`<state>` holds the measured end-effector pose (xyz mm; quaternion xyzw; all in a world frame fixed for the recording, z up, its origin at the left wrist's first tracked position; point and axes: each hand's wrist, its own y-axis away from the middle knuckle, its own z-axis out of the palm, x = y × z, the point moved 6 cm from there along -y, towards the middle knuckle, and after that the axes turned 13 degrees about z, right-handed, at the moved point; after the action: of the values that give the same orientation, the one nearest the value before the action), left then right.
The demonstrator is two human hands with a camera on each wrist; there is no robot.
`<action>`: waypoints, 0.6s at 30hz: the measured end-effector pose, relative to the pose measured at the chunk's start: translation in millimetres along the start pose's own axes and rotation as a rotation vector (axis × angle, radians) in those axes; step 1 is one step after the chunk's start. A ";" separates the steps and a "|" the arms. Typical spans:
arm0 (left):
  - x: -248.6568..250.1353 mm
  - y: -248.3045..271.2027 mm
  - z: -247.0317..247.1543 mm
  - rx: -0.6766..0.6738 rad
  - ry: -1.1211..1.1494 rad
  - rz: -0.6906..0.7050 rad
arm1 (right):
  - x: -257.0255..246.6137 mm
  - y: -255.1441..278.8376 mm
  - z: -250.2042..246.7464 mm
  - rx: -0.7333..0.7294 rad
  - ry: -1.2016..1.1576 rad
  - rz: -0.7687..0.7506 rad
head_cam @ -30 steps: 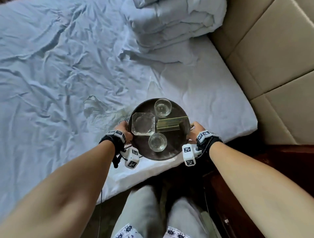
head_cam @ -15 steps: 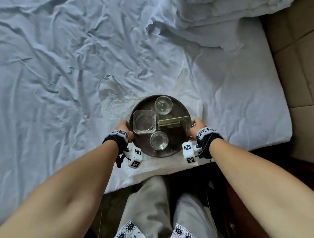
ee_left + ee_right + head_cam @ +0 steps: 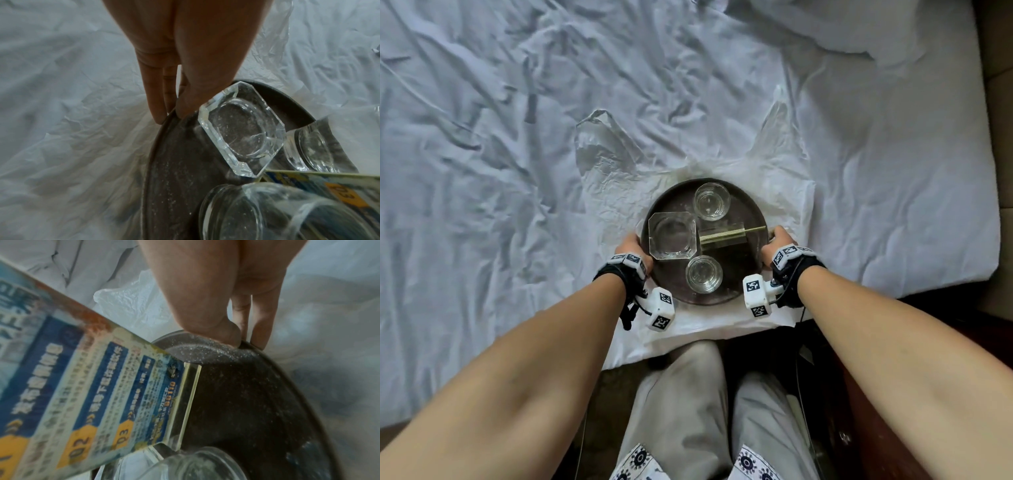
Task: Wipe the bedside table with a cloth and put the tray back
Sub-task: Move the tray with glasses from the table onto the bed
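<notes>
A round dark tray [image 3: 748, 270] sits on the white bed sheet near its front edge, over a thin clear plastic bag [image 3: 606, 161]. It carries a square glass ashtray [image 3: 672, 235], two drinking glasses [image 3: 711, 200] [image 3: 703, 274] and an upright acrylic card stand [image 3: 726, 236]. My left hand [image 3: 631, 245] pinches the tray's left rim [image 3: 158, 134] between thumb and fingers. My right hand [image 3: 775, 241] pinches the right rim [image 3: 267, 356] the same way. The card stand [image 3: 98, 394] shows blue and yellow print. No cloth is in view.
Rumpled white bedding [image 3: 500, 137] fills the left and far side, with a folded duvet [image 3: 859, 24] at the top right. A beige padded headboard [image 3: 1000, 120] runs along the right. Dark wooden furniture [image 3: 876, 411] stands at the lower right beside my legs [image 3: 688, 411].
The tray has come down and further onto the bed, away from the headboard corner, and now rests on the plastic bag. Both hands keep their hold on its rim.
</notes>
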<state>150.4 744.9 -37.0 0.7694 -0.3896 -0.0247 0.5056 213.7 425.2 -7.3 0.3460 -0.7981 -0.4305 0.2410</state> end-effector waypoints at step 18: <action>114.8 68.2 -47.3 -0.081 -0.497 0.450 | 10.8 86.4 -66.7 0.147 0.122 -0.203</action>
<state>211.5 696.5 81.3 0.6139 -0.6598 -0.1146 0.4180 222.4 416.0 101.6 0.4672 -0.7723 -0.3712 0.2181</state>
